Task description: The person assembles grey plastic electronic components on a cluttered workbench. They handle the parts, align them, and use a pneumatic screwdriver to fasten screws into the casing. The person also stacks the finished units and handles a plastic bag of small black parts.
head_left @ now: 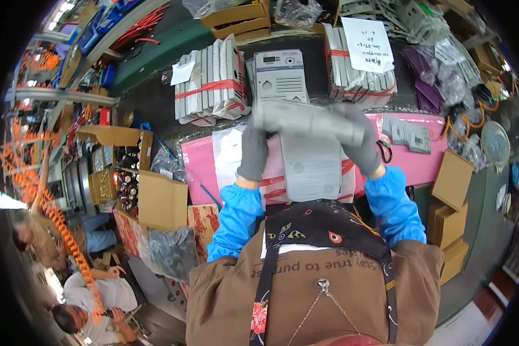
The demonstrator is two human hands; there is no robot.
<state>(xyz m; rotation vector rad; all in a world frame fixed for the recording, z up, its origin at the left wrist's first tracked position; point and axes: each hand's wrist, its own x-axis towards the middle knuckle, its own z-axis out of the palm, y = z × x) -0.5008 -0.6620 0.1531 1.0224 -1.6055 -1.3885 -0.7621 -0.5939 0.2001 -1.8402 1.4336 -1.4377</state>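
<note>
My left hand [252, 154] and my right hand [361, 144], both in grey gloves, grip opposite ends of a grey housing panel [308, 122]. The panel is tilted and smeared by motion. Beneath it, another grey panel [312, 173] lies lengthwise in front of my apron, on a sheet with red strips. Just beyond the held piece rests a light grey faceplate [281, 78] with a small display window, a round hole and a slotted grille, on top of a similar part.
Bundles of grey panels tied with red strap stand at the left [210, 81] and right [357, 69]. Small grey plates [406, 134] and black snips [384, 151] lie on the pink mat [429, 128]. Cardboard boxes [452, 181] stand right; an open carton [135, 158] sits left. Two people are farther left.
</note>
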